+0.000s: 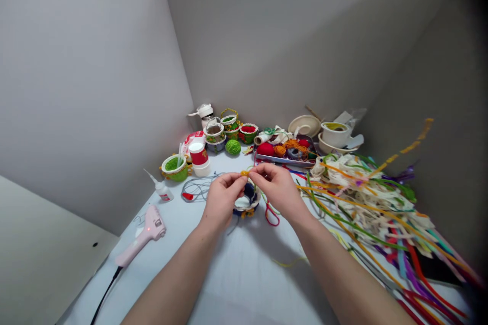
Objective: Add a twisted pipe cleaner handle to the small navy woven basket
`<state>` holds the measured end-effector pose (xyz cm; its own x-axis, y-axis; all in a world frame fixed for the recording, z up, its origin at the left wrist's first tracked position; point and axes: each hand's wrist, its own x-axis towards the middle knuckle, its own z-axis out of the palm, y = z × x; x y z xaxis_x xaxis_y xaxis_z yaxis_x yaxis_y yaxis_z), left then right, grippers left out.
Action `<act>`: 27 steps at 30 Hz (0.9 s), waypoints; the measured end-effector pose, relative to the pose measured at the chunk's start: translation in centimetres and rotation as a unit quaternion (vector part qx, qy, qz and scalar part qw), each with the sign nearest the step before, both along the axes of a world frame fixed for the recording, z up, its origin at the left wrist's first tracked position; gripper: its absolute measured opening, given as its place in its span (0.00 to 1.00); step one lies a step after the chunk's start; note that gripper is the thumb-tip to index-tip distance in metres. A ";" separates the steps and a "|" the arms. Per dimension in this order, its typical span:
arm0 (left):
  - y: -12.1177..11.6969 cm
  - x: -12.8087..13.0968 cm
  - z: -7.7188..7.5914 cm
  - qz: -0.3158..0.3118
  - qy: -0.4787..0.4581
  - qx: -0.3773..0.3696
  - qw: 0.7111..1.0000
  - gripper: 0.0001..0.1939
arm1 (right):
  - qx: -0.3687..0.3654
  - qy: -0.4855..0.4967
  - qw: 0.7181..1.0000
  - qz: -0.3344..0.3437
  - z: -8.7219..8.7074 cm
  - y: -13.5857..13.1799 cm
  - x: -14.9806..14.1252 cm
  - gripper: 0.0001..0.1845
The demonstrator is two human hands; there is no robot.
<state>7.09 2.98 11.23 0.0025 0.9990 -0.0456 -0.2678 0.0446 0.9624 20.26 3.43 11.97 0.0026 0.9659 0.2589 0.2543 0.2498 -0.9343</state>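
My left hand [224,197] and my right hand [277,189] meet over the middle of the table, thumbs and forefingers pinched together. Between their fingertips is a small yellow piece [244,173], perhaps twisted yarn; its exact kind is too small to tell. Just below and behind the hands stands a small dark blue basket [251,194] with a whitish rim and yellow flower-like trim, partly hidden by my fingers. A loop of red yarn [272,222] lies right of the basket. Thin grey cord [198,186] lies in loose coils to the left of my left hand.
A pink glue gun [141,242] with a lit red light lies at left, near a small glue bottle [163,192]. Small decorated baskets [175,167] and a green yarn ball [233,147] stand behind. A tray [284,161] holds yarn; a tangled strip pile [366,203] covers the right.
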 end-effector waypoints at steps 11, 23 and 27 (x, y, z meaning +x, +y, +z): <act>0.1 -0.4 -0.7 0.039 0.109 0.067 0.991 0.08 | 0.022 -0.052 0.998 0.000 0.1 -0.4 -0.3 0.08; 1.8 -4.3 0.4 0.084 0.403 0.175 0.894 0.13 | 0.084 -0.047 0.994 -0.050 -1.1 1.2 0.5 0.08; 2.2 -3.8 -0.4 -0.017 0.352 0.116 0.929 0.14 | 0.112 -0.076 0.991 -0.020 -1.9 1.6 0.1 0.07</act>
<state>3.27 5.20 10.88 0.0841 0.9822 0.1680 0.4287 -0.1878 0.8837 20.39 5.04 10.12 -0.0154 0.8843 0.4666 0.4025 0.4327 -0.8067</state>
